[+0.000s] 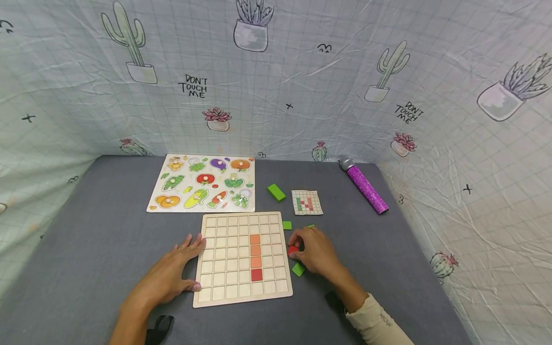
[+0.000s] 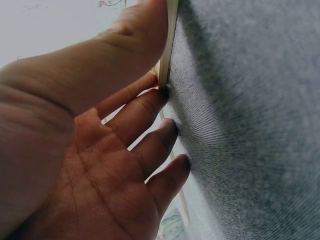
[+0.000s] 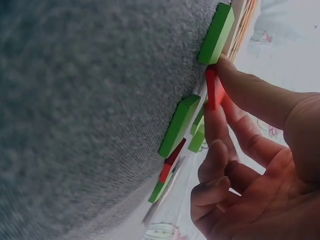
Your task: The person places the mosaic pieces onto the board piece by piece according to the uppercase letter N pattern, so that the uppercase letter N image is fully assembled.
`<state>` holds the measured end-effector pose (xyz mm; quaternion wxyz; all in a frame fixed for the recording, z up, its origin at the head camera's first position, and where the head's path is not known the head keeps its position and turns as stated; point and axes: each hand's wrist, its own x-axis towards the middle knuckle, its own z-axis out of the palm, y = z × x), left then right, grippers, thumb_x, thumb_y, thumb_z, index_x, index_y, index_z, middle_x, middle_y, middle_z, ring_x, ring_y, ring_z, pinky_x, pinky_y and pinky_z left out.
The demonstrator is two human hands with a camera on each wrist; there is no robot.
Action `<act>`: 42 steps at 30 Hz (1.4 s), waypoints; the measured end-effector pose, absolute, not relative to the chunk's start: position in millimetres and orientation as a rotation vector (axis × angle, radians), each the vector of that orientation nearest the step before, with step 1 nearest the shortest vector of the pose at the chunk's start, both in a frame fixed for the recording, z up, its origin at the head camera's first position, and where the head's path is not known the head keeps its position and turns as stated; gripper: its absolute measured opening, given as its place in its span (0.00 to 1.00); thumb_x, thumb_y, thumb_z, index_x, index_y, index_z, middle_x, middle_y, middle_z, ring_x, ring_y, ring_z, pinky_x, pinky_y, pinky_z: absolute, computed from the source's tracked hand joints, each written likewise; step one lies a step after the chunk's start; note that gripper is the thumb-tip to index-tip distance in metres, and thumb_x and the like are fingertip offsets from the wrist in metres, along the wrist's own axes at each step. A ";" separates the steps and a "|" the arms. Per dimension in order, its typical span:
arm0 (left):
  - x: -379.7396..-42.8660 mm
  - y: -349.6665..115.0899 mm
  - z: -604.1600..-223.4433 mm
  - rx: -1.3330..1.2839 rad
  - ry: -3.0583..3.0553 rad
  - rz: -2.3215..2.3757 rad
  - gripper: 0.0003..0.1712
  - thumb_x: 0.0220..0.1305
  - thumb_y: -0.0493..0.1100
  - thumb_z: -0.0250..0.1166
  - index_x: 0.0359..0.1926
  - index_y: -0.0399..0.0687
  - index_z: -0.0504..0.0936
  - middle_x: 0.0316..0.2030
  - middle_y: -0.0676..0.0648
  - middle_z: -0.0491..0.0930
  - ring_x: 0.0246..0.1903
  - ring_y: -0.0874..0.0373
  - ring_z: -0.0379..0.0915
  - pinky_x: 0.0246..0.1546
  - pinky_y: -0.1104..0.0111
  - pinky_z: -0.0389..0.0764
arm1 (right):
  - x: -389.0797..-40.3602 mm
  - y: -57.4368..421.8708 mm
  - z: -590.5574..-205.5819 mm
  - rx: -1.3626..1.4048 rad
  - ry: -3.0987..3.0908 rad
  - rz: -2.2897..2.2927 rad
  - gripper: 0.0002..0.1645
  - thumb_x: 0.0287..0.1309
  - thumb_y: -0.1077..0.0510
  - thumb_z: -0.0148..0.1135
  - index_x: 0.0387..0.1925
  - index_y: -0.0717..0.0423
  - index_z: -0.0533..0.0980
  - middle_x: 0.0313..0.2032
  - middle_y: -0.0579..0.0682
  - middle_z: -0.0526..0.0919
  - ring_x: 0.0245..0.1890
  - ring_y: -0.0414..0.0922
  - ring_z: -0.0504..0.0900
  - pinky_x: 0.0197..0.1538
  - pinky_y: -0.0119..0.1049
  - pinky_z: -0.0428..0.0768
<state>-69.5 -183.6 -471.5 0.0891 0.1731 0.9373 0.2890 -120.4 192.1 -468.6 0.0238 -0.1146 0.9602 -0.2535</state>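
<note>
A wooden grid board (image 1: 220,266) lies flat in the middle of the table. Three orange tiles (image 1: 256,250) and a red tile (image 1: 256,274) form one column on it. My left hand (image 1: 172,270) rests at the board's left edge, fingers spread, with the thumb near the lower corner; the left wrist view shows fingertips along the board's side. Just off the right edge, my right hand (image 1: 318,250) pinches another red tile (image 3: 214,90) between thumb and fingers. Green tiles (image 1: 298,269) lie near that hand, one (image 1: 287,225) beside the board's upper right.
Behind the board are a vegetable puzzle (image 1: 185,189), a green block (image 1: 276,192) and a small pattern card (image 1: 307,202). A glittery purple microphone (image 1: 366,188) lies at the back right. A printed cloth (image 1: 276,86) hangs behind the grey table (image 1: 99,239).
</note>
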 end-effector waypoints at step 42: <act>-68.0 -183.9 -470.4 0.508 2.772 0.895 0.64 0.41 0.46 0.87 0.79 0.39 0.66 0.80 0.36 0.61 0.81 0.32 0.52 0.78 0.34 0.58 | -106.8 114.8 -456.8 -0.575 2.836 -0.872 0.15 0.53 0.57 0.83 0.25 0.41 0.81 0.23 0.35 0.79 0.29 0.33 0.71 0.30 0.27 0.70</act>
